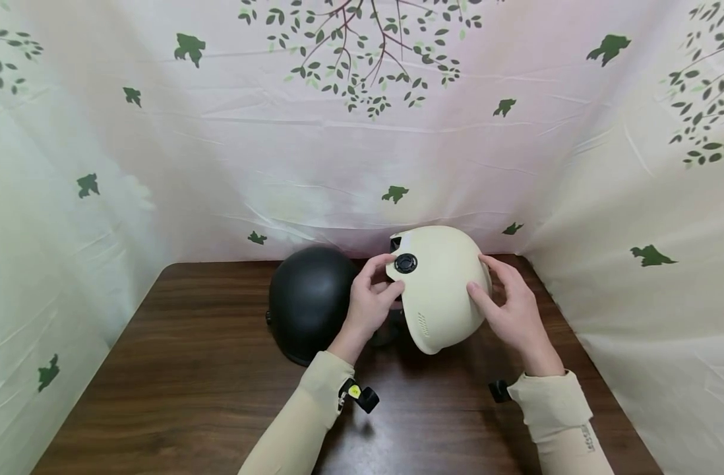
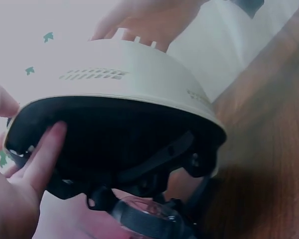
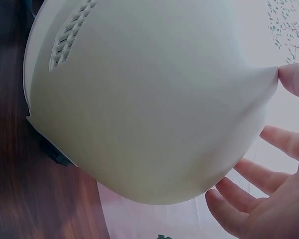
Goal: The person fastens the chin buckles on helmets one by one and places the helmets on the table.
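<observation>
A cream helmet is tilted on its side between both hands, toward the back right of the table. My left hand grips its edge by a round black knob, thumb and fingers on either side of the rim. Spread over the smooth shell, my right hand holds the opposite side with thumb and fingertips. The left wrist view looks into the helmet's dark lining, with black straps hanging below. Rows of slots mark the shell in the right wrist view.
A matte black helmet rests dome up on the brown wooden table, just left of my left hand. White cloth printed with leaves and branches hangs behind the table and along both sides.
</observation>
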A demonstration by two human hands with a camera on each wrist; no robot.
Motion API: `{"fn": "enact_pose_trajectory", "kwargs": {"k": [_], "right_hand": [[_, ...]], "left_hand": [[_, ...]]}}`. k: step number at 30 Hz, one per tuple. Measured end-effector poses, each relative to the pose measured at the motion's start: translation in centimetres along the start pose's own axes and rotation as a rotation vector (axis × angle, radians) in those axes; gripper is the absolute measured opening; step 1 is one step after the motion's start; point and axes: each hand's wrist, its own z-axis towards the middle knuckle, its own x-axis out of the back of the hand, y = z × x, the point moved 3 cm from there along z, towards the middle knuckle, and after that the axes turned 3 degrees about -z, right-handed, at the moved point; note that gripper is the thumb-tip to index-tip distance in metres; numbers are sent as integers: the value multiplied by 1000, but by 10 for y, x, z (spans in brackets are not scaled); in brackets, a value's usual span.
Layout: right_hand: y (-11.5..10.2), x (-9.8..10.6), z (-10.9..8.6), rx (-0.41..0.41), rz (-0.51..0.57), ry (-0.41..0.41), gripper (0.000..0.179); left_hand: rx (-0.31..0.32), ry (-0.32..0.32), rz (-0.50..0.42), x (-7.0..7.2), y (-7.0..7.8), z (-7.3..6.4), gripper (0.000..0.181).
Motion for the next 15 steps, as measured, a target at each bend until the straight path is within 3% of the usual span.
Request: {"fn": "enact_pose_trajectory", "kwargs": {"k": [6,15], "right_hand": [[2,1,-1,-21,2,-15,60],[8,2,-1,-63,7,-56,63]], "left_hand": [[-51,10,104,0,4,0,46],[-64,59,267,6,-6,-4,44]]}}
